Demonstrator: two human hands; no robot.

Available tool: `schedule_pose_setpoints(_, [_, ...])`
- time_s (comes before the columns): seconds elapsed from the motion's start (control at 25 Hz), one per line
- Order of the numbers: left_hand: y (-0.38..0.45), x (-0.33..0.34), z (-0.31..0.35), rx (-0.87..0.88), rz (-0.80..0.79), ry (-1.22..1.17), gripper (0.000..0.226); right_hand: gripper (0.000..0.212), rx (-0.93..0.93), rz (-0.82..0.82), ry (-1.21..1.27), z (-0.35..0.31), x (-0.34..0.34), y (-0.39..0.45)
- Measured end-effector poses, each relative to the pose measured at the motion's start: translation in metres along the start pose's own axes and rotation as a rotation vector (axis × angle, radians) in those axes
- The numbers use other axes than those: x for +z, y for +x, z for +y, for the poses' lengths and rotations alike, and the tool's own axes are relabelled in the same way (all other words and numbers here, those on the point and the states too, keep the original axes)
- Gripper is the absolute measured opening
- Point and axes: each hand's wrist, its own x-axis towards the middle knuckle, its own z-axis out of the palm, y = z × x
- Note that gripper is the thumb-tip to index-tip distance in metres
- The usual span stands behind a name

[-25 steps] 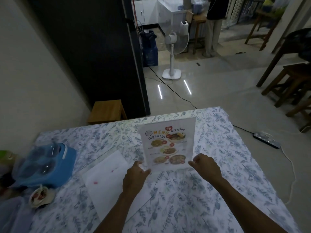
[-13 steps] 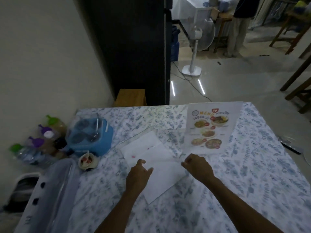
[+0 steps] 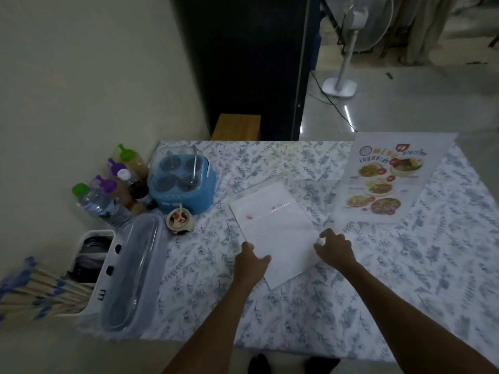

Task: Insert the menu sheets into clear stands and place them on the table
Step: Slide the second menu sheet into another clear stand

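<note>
A clear stand with a colourful menu sheet (image 3: pixel 388 182) inside stands upright on the flowered tablecloth (image 3: pixel 310 300), at the far right of the table. A second clear stand with a white, face-down sheet (image 3: pixel 275 225) lies flat in the middle. My left hand (image 3: pixel 249 263) rests on its near left edge, thumb on top. My right hand (image 3: pixel 336 248) touches its near right corner with fingers spread. Whether either hand grips the flat stand I cannot tell for sure.
A blue condiment caddy (image 3: pixel 182 182), a small bowl (image 3: pixel 179 220), several bottles (image 3: pixel 113 190) and a lidded white cutlery tray (image 3: pixel 127 271) crowd the table's left side by the wall. Beyond the far edge stand a wooden stool (image 3: pixel 237 126) and a fan (image 3: pixel 341 85).
Both hands let go of the upright menu stand and moved left to the flat stand with the white sheet. The view swung left and down.
</note>
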Motion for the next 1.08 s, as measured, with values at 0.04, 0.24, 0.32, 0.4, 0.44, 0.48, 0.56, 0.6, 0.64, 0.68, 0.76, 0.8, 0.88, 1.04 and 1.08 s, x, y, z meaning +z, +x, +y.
schedule_pose_setpoints(0.04, [0.002,0.001,0.0,-0.016,0.029,-0.049,0.053,0.039,0.022,-0.017,0.042,0.0,-0.001,-0.002])
schedule_pose_setpoints(0.24, [0.031,-0.028,-0.011,-0.19,0.04,-0.403,0.056,0.028,0.024,-0.135,0.449,0.005,-0.014,-0.024])
schedule_pose_setpoints(0.32, [0.035,-0.046,-0.008,-0.212,0.005,-0.493,0.06,0.031,-0.014,-0.168,0.584,0.0,-0.028,-0.033])
schedule_pose_setpoints(0.4, [0.03,-0.058,0.0,-0.165,0.012,-0.433,0.062,0.029,-0.021,-0.155,0.678,-0.008,-0.045,-0.042])
schedule_pose_setpoints(0.44, [0.026,-0.064,0.004,-0.124,0.048,-0.41,0.055,0.027,-0.011,-0.137,0.71,-0.012,-0.055,-0.048])
schedule_pose_setpoints(0.48, [0.02,-0.069,0.009,-0.075,0.078,-0.412,0.043,0.026,-0.004,-0.132,0.745,-0.015,-0.064,-0.053])
schedule_pose_setpoints(0.56, [0.003,-0.084,0.018,0.031,0.068,-0.452,0.017,0.029,-0.036,-0.164,0.759,-0.019,-0.081,-0.066])
schedule_pose_setpoints(0.6, [-0.009,-0.092,0.02,0.095,0.033,-0.427,0.018,0.03,-0.075,-0.186,0.737,-0.018,-0.088,-0.073])
schedule_pose_setpoints(0.64, [-0.019,-0.098,0.02,0.163,-0.002,-0.372,0.023,0.031,-0.114,-0.191,0.71,-0.016,-0.094,-0.079])
schedule_pose_setpoints(0.68, [-0.03,-0.102,0.02,0.222,-0.032,-0.319,0.026,0.029,-0.145,-0.182,0.683,-0.013,-0.1,-0.086])
schedule_pose_setpoints(0.76, [-0.058,-0.111,0.015,0.298,-0.062,-0.305,0.025,0.022,-0.204,-0.178,0.672,-0.008,-0.109,-0.105])
schedule_pose_setpoints(0.8, [-0.061,-0.113,0.01,0.318,-0.088,-0.317,0.024,0.02,-0.212,-0.186,0.682,-0.006,-0.108,-0.109])
schedule_pose_setpoints(0.88, [-0.072,-0.118,0.001,0.37,-0.096,-0.289,0.027,0.017,-0.224,-0.202,0.699,-0.001,-0.107,-0.123])
schedule_pose_setpoints(1.04, [-0.097,-0.123,0.006,0.466,-0.012,-0.25,0.019,0.014,-0.272,-0.195,0.728,0.002,-0.12,-0.146])
schedule_pose_setpoints(1.08, [-0.098,-0.127,0.01,0.496,0.011,-0.259,0.017,0.014,-0.304,-0.185,0.704,-0.003,-0.126,-0.145])
